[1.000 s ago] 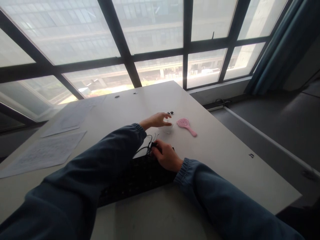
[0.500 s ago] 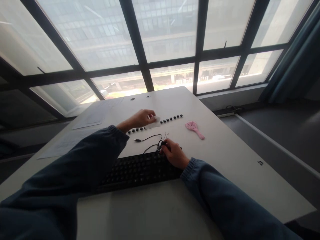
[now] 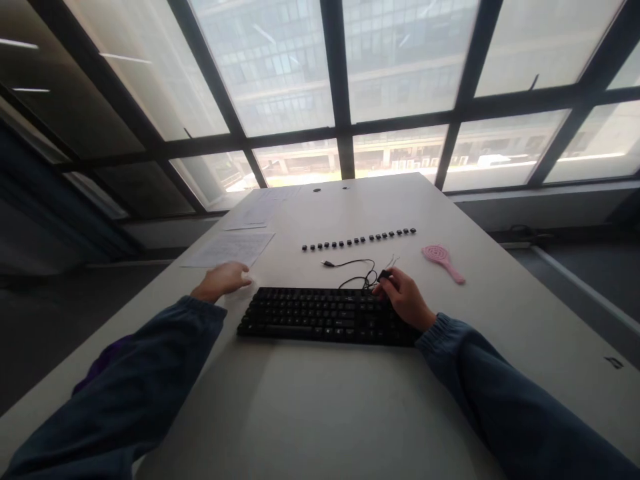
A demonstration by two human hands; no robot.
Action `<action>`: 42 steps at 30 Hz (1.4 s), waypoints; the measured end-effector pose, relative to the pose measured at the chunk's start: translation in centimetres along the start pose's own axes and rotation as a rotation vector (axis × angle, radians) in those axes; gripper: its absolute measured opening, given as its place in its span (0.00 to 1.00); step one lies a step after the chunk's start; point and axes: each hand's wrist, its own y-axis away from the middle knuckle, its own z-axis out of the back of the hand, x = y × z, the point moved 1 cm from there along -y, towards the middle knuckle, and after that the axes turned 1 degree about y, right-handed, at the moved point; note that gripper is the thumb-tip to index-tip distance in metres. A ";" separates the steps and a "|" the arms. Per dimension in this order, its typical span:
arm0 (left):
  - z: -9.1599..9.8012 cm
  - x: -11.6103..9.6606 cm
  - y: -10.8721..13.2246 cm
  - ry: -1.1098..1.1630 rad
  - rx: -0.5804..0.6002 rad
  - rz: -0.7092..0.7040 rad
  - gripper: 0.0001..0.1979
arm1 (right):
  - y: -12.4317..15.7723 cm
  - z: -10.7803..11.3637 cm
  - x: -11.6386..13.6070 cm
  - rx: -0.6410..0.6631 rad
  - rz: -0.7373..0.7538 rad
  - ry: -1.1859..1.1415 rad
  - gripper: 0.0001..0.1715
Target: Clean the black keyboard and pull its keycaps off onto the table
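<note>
My left hand [image 3: 223, 280] is closed beside the left end of the black keyboard [image 3: 310, 313]; something pale at its fingertips is too faint to make out. Over the keyboard's right part, my right hand [image 3: 404, 297] pinches a small black piece [image 3: 384, 275]. Thin wire prongs [image 3: 395, 259] stick up just behind those fingers. A black cable [image 3: 357, 261] with a plug [image 3: 327, 264] curls behind the keyboard. Farther back, several small black keycaps [image 3: 349, 243] stand in a slanting row. The right hand and sleeve hide part of the keyboard's right end.
A pink hairbrush [image 3: 443, 260] lies right of the keycap row. Printed papers [image 3: 227, 250] lie at the left of the white table [image 3: 310, 407]. Two small dark items are near its far edge, a dark mark [image 3: 613, 362] at the right. Windows stand beyond.
My left hand has moved from the keycap row toward the near left, uncovering the row and the keyboard's left part. The view has turned left. My right hand remains at the keyboard.
</note>
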 end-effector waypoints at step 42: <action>-3.0 2.1 13.9 0.474 0.159 -0.596 0.37 | -0.4 1.4 0.3 0.104 -0.001 0.152 0.19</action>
